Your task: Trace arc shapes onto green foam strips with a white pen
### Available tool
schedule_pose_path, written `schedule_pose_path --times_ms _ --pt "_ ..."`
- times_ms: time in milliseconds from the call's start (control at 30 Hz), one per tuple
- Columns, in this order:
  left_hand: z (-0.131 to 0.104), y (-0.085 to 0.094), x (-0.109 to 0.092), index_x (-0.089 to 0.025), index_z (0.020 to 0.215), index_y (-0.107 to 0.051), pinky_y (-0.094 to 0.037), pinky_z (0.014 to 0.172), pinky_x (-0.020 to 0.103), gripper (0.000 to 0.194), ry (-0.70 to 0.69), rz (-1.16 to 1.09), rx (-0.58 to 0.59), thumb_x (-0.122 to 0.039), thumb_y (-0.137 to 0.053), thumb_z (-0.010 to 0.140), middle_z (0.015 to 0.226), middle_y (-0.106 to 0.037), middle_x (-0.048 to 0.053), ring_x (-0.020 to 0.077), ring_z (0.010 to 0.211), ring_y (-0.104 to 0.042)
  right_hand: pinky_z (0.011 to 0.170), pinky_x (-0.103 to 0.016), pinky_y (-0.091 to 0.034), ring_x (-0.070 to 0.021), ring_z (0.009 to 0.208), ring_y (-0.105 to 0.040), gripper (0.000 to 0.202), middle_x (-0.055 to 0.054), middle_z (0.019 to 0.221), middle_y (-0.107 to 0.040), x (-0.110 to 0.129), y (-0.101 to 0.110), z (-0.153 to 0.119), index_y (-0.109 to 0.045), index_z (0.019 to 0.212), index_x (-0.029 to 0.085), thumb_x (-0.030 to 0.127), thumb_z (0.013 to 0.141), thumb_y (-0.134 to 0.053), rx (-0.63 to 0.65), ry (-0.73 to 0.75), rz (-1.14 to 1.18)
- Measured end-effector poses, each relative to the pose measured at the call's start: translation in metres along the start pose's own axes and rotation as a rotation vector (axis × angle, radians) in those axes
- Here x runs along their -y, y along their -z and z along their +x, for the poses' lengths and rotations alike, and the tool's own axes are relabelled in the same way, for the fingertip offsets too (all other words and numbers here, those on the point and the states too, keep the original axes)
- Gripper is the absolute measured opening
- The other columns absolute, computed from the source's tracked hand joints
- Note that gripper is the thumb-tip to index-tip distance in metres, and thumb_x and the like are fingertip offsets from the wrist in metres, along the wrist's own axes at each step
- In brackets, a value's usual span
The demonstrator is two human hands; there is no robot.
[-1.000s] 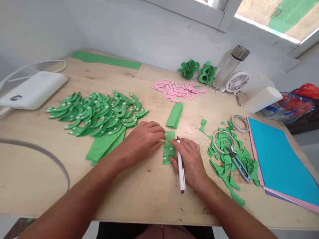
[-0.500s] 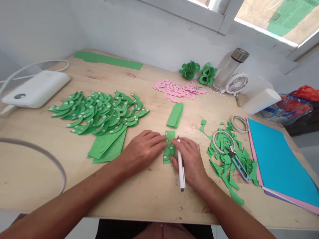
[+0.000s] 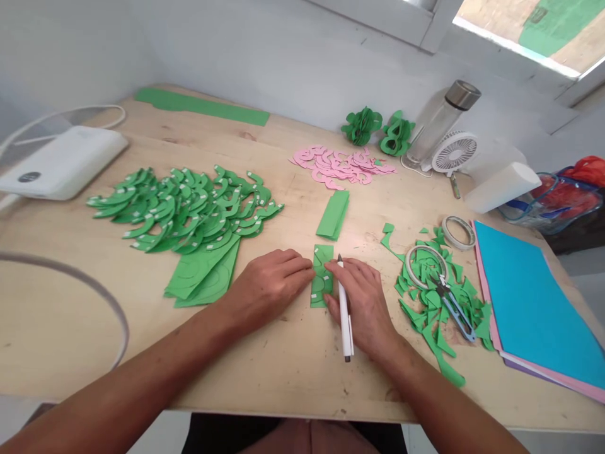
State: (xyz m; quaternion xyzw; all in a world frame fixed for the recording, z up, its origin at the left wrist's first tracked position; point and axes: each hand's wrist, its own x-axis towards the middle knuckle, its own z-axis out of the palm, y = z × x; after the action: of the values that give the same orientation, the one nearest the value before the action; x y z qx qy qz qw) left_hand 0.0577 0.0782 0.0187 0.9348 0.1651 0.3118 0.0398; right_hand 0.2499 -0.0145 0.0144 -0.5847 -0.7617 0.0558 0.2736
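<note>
Two bare hands, a little apart, press a small green paper piece (image 3: 322,280) flat on a wooden table (image 3: 283,366), the left hand (image 3: 269,282) at one edge, the right hand (image 3: 362,296) at the other with a white pen (image 3: 345,315). The upright rectangle bears drawn curves and small white patches. Folded green paper (image 3: 333,215) lies just beyond; bare wood spreads toward the near edge, with green scraps (image 3: 437,293) to the right, curved green cutouts (image 3: 189,208) left.

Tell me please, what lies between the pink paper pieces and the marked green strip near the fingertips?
Another green paper piece lies between the pink pieces and the marked strip, as the head view shows.
</note>
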Motion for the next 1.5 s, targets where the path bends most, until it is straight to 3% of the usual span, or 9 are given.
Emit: schedule_pose_path --times_ms 500,1500 --pt "-0.0041 -0.006 0.003 -0.015 0.097 -0.068 -0.048 0.072 0.031 0.026 0.014 -0.008 0.104 -0.015 -0.042 0.1 0.093 -0.071 0.007 0.0181 0.085 -0.06 0.102 -0.047 -0.042 -0.0293 0.122 -0.055 0.037 -0.01 0.12 -0.068 0.0002 0.0017 0.0004 -0.057 0.127 0.021 0.021 0.09 -0.057 0.023 -0.012 -0.014" --pt "-0.0033 -0.0057 0.0021 -0.015 0.092 -0.068 -0.046 0.07 0.032 0.025 0.014 -0.004 0.101 -0.014 -0.044 0.1 0.091 -0.07 0.006 0.0182 0.083 -0.058 0.101 -0.047 -0.042 -0.0281 0.121 -0.055 0.035 -0.01 0.119 -0.069 0.0023 0.0024 0.0015 -0.06 0.126 0.02 0.02 0.091 -0.055 0.028 -0.023 -0.022"
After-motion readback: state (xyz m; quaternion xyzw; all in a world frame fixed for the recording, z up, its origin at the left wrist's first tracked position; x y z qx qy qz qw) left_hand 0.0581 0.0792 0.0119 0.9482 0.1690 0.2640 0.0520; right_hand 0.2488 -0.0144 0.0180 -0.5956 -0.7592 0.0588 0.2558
